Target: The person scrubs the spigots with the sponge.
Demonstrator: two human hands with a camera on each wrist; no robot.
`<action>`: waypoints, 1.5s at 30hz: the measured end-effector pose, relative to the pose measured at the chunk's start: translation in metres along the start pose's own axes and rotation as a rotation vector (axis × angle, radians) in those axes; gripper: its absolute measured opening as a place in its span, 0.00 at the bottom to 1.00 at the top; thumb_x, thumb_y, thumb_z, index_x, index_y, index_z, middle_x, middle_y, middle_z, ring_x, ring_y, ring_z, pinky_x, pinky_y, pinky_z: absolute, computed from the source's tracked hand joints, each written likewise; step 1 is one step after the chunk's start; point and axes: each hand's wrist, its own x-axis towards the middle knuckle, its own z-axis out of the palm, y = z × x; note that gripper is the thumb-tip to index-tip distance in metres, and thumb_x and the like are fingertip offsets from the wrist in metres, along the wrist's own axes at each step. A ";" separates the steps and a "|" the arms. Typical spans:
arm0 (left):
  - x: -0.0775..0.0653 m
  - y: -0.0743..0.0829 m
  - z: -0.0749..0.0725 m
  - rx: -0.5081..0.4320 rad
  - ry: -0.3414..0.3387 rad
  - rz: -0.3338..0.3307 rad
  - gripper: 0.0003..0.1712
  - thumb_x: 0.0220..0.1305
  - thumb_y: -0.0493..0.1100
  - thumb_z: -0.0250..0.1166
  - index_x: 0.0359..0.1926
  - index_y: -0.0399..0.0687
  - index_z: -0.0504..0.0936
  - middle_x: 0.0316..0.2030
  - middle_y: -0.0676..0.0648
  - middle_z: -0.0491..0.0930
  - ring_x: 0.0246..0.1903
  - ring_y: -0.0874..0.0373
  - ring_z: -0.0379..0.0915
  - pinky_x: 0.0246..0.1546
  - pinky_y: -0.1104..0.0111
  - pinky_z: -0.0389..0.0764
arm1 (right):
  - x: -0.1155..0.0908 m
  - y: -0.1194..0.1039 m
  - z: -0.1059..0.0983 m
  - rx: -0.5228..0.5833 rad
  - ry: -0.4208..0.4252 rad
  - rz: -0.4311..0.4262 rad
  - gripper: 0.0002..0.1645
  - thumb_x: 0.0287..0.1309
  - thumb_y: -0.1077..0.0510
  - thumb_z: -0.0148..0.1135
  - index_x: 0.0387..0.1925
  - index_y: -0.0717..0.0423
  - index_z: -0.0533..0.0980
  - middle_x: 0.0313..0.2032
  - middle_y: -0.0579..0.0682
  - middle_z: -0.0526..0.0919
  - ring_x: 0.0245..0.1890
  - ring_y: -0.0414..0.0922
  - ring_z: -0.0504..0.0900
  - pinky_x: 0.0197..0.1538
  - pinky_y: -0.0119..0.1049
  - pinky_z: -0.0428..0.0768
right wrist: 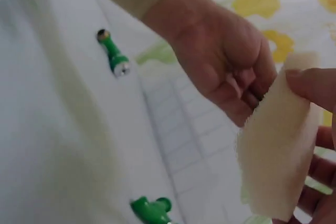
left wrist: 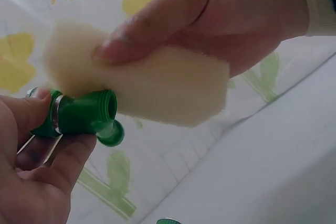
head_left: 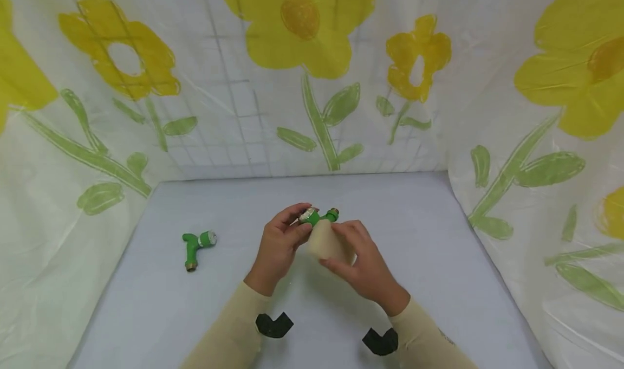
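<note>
My left hand grips a green pipe fitting by its end with a silver band. An open threaded mouth and a short side arm point away from the fingers in the left wrist view. My right hand holds a thick cream sponge between thumb and fingers. In the left wrist view the sponge overlaps the fitting's upper edge; firm contact cannot be told. Fingers and sponge hide part of the fitting. Left of the hands lies a similar green fitting with a brass threaded end and a silver end.
The white table is bordered by hanging sheets painted with yellow flowers. Both beige sleeves carry a black piece near the wrist. Another green part shows at the bottom of the right wrist view, cut off by the frame.
</note>
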 end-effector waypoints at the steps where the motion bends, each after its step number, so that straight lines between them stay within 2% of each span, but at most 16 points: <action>1: 0.000 0.000 0.000 -0.007 -0.009 0.001 0.25 0.74 0.22 0.64 0.69 0.22 0.72 0.61 0.35 0.81 0.59 0.49 0.83 0.53 0.62 0.87 | 0.002 0.001 -0.001 -0.019 0.028 0.015 0.39 0.65 0.56 0.81 0.72 0.61 0.75 0.61 0.55 0.76 0.59 0.53 0.76 0.52 0.56 0.83; 4: 0.000 0.001 -0.001 -0.019 -0.039 0.000 0.26 0.73 0.22 0.65 0.69 0.22 0.72 0.61 0.35 0.81 0.58 0.48 0.83 0.53 0.60 0.87 | 0.009 0.012 -0.005 -0.062 0.120 0.122 0.40 0.66 0.56 0.80 0.73 0.65 0.73 0.60 0.59 0.75 0.58 0.54 0.75 0.54 0.58 0.81; 7: -0.002 0.002 -0.001 -0.015 -0.039 -0.005 0.26 0.73 0.22 0.65 0.69 0.21 0.72 0.61 0.34 0.81 0.58 0.49 0.84 0.54 0.59 0.87 | 0.011 0.018 -0.005 -0.053 0.137 0.208 0.40 0.68 0.55 0.78 0.74 0.66 0.72 0.59 0.59 0.75 0.57 0.53 0.74 0.55 0.58 0.80; 9: -0.003 0.002 -0.002 -0.006 -0.023 -0.004 0.26 0.74 0.22 0.64 0.69 0.21 0.71 0.61 0.35 0.81 0.58 0.49 0.83 0.55 0.59 0.87 | 0.008 0.015 -0.004 -0.031 0.073 0.172 0.40 0.68 0.55 0.79 0.74 0.64 0.73 0.59 0.57 0.75 0.56 0.52 0.74 0.53 0.55 0.81; 12: -0.002 0.003 -0.004 0.008 0.000 0.003 0.26 0.75 0.22 0.63 0.70 0.20 0.70 0.61 0.35 0.81 0.58 0.51 0.83 0.53 0.63 0.87 | 0.003 0.004 0.001 0.011 -0.034 0.037 0.39 0.66 0.55 0.81 0.73 0.59 0.74 0.60 0.53 0.76 0.57 0.51 0.76 0.52 0.51 0.82; 15: -0.001 0.004 -0.005 0.013 -0.004 0.009 0.26 0.76 0.23 0.63 0.70 0.20 0.70 0.61 0.36 0.81 0.58 0.51 0.83 0.51 0.65 0.87 | 0.004 -0.001 0.002 0.028 -0.058 -0.024 0.39 0.64 0.55 0.82 0.72 0.56 0.75 0.60 0.52 0.76 0.58 0.52 0.76 0.52 0.52 0.82; 17: 0.000 0.005 -0.004 0.007 -0.019 0.008 0.26 0.76 0.24 0.64 0.70 0.20 0.70 0.62 0.34 0.80 0.57 0.51 0.83 0.52 0.63 0.87 | 0.007 0.003 0.001 -0.017 0.014 0.019 0.40 0.64 0.56 0.82 0.72 0.59 0.75 0.60 0.54 0.76 0.58 0.53 0.76 0.53 0.54 0.82; 20: 0.000 0.006 -0.003 0.009 -0.036 0.001 0.26 0.75 0.24 0.64 0.70 0.21 0.70 0.63 0.30 0.78 0.58 0.49 0.83 0.54 0.59 0.87 | 0.012 0.016 -0.001 -0.069 0.113 0.174 0.40 0.68 0.54 0.79 0.74 0.63 0.72 0.59 0.58 0.75 0.57 0.53 0.74 0.54 0.57 0.81; 23: -0.002 0.005 -0.003 0.012 -0.022 -0.008 0.25 0.75 0.24 0.64 0.69 0.22 0.71 0.64 0.24 0.75 0.59 0.48 0.83 0.55 0.57 0.86 | 0.010 0.022 0.001 -0.054 0.134 0.251 0.40 0.71 0.51 0.76 0.75 0.64 0.71 0.58 0.57 0.75 0.55 0.50 0.73 0.54 0.54 0.80; 25: -0.003 0.003 -0.005 0.011 -0.001 -0.010 0.26 0.75 0.23 0.64 0.70 0.22 0.71 0.65 0.23 0.73 0.60 0.48 0.82 0.56 0.58 0.86 | 0.006 0.017 0.004 -0.011 0.070 0.194 0.39 0.71 0.51 0.76 0.75 0.61 0.73 0.58 0.54 0.75 0.54 0.49 0.74 0.52 0.52 0.81; 28: -0.003 0.001 -0.008 0.014 0.023 -0.005 0.26 0.75 0.23 0.63 0.71 0.21 0.69 0.65 0.26 0.75 0.61 0.48 0.81 0.55 0.62 0.86 | 0.002 0.004 0.010 0.031 -0.033 0.017 0.39 0.66 0.53 0.80 0.73 0.57 0.76 0.59 0.52 0.77 0.54 0.50 0.76 0.50 0.48 0.83; 31: -0.004 -0.001 -0.008 0.007 0.020 -0.016 0.26 0.76 0.24 0.63 0.71 0.21 0.69 0.64 0.32 0.78 0.60 0.49 0.81 0.53 0.65 0.86 | 0.002 0.000 0.011 -0.003 -0.032 -0.039 0.40 0.62 0.55 0.83 0.72 0.56 0.77 0.59 0.51 0.77 0.55 0.50 0.77 0.50 0.48 0.83; 35: -0.008 -0.002 -0.005 -0.009 -0.020 -0.043 0.26 0.76 0.26 0.64 0.70 0.22 0.70 0.63 0.33 0.79 0.59 0.48 0.83 0.56 0.58 0.86 | 0.003 0.014 0.003 -0.080 0.141 0.157 0.39 0.65 0.56 0.81 0.73 0.62 0.75 0.56 0.55 0.76 0.54 0.50 0.75 0.51 0.53 0.81; 38: -0.010 -0.003 -0.002 -0.005 -0.032 -0.049 0.26 0.76 0.26 0.65 0.70 0.23 0.71 0.62 0.34 0.79 0.59 0.48 0.83 0.59 0.54 0.84 | -0.001 0.021 0.000 -0.051 0.171 0.253 0.40 0.68 0.54 0.79 0.74 0.64 0.73 0.56 0.56 0.76 0.53 0.50 0.74 0.51 0.52 0.80; 42: -0.007 -0.003 -0.004 -0.007 -0.014 -0.028 0.26 0.77 0.26 0.64 0.71 0.23 0.70 0.63 0.35 0.79 0.59 0.50 0.82 0.54 0.63 0.86 | -0.006 0.006 0.008 0.022 0.045 0.082 0.40 0.65 0.53 0.81 0.74 0.56 0.75 0.57 0.50 0.77 0.53 0.48 0.76 0.50 0.46 0.81; 45: -0.005 -0.002 -0.004 -0.024 -0.009 -0.015 0.26 0.76 0.25 0.63 0.71 0.22 0.69 0.63 0.35 0.79 0.60 0.51 0.81 0.51 0.67 0.86 | -0.003 -0.002 0.011 0.013 0.008 -0.037 0.40 0.63 0.54 0.83 0.73 0.54 0.76 0.58 0.49 0.77 0.55 0.49 0.77 0.50 0.47 0.83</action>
